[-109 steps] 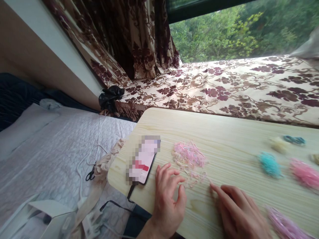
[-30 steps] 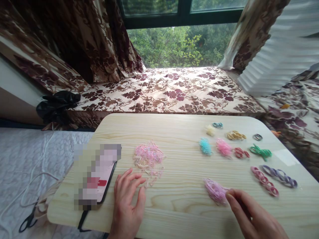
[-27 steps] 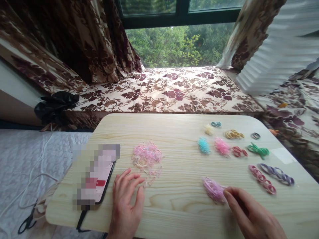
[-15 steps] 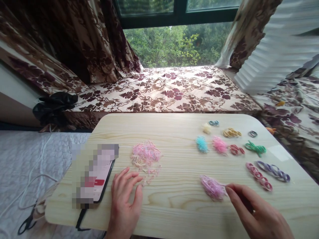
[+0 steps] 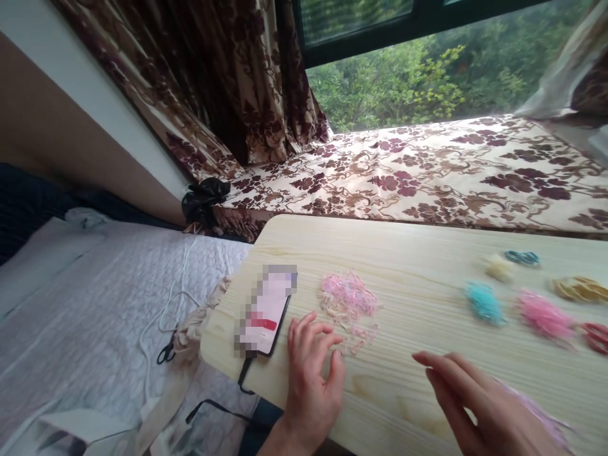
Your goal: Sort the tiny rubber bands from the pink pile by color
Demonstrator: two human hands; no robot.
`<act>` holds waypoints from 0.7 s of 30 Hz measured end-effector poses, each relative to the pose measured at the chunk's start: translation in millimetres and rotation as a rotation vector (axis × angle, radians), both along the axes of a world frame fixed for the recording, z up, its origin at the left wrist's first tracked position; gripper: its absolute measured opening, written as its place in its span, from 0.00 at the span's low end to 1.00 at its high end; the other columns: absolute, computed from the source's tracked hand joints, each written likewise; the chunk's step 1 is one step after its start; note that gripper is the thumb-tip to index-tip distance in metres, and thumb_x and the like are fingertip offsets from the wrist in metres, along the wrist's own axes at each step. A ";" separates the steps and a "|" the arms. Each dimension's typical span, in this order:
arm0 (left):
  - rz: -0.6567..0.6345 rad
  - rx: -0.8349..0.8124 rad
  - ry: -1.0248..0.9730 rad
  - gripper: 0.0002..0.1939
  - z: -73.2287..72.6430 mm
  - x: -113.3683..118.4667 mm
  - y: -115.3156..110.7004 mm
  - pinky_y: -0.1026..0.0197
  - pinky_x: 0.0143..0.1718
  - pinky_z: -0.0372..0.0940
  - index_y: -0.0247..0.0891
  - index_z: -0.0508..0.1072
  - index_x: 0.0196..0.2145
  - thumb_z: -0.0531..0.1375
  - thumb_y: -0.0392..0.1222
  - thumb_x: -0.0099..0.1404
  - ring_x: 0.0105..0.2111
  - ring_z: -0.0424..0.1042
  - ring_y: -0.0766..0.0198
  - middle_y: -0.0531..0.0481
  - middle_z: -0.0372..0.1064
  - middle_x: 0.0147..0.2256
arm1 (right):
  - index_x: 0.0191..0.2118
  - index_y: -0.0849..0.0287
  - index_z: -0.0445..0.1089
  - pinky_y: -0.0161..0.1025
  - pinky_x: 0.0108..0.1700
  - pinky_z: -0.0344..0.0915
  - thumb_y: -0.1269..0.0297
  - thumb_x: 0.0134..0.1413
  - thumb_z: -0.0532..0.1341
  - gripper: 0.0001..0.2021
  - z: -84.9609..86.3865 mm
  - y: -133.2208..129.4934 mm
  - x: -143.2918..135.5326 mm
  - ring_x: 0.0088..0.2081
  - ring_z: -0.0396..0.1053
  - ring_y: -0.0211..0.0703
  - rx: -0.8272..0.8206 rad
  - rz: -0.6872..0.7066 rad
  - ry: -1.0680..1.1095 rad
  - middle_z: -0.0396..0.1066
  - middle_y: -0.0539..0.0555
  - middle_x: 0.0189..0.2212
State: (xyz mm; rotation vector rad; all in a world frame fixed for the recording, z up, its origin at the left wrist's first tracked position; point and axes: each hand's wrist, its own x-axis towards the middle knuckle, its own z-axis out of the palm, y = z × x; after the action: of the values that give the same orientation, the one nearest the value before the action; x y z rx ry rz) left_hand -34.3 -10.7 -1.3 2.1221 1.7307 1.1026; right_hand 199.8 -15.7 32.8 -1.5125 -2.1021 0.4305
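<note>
My left hand (image 5: 313, 367) rests on the light wooden table (image 5: 380, 247) with its fingers apart, just below a loose pile of small pink and cream bands (image 5: 349, 297). On the right, my right hand (image 5: 475, 396) is over the table, thumb and index tips slightly parted and nothing visible between them. A lilac bundle (image 5: 541, 411) lies partly hidden behind that hand. Farther back are a turquoise bundle (image 5: 485, 303) and a bright pink bundle (image 5: 545, 316).
A phone (image 5: 266, 313) with a cable lies left of my left hand. Cream (image 5: 497, 267), blue-grey (image 5: 522, 257), tan (image 5: 579, 289) and red bands (image 5: 596, 337) sit at the right. Scissors (image 5: 166, 353) lie on the bed (image 5: 109, 297).
The view has swung left, so the table's contents appear farther right. My right hand has moved left from beside the lilac bundle to in front of it, and its fingertips have parted.
</note>
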 end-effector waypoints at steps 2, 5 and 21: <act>0.005 -0.001 -0.006 0.15 0.1 0.2 -0.1 0.34 0.61 0.56 0.43 0.71 0.42 0.53 0.27 0.62 0.57 0.64 0.50 0.46 0.71 0.43 | 0.52 0.50 0.71 0.31 0.30 0.69 0.62 0.65 0.51 0.16 -1.5 9.6 -12.3 0.30 0.75 0.37 -0.036 0.051 -0.047 0.75 0.52 0.35; 0.010 0.002 -0.025 0.15 0.7 0.3 -0.1 0.34 0.61 0.56 0.43 0.71 0.41 0.53 0.26 0.61 0.57 0.64 0.50 0.47 0.71 0.43 | 0.53 0.50 0.71 0.32 0.28 0.68 0.64 0.66 0.48 0.18 -4.9 21.2 -25.5 0.30 0.74 0.37 -0.047 0.056 -0.129 0.73 0.51 0.33; 0.000 -0.031 -0.069 0.16 5.8 1.3 -0.2 0.33 0.62 0.54 0.41 0.71 0.41 0.53 0.26 0.60 0.57 0.64 0.49 0.45 0.71 0.43 | 0.51 0.49 0.73 0.37 0.31 0.66 0.62 0.65 0.47 0.19 -8.2 24.7 -35.3 0.32 0.73 0.41 -0.101 -0.003 -0.135 0.72 0.53 0.33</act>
State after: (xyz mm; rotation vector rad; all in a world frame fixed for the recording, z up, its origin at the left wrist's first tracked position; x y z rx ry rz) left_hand -33.0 -10.9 4.5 2.0407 1.7066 1.1273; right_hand 164.5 9.0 24.5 -1.6431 -2.2106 0.4510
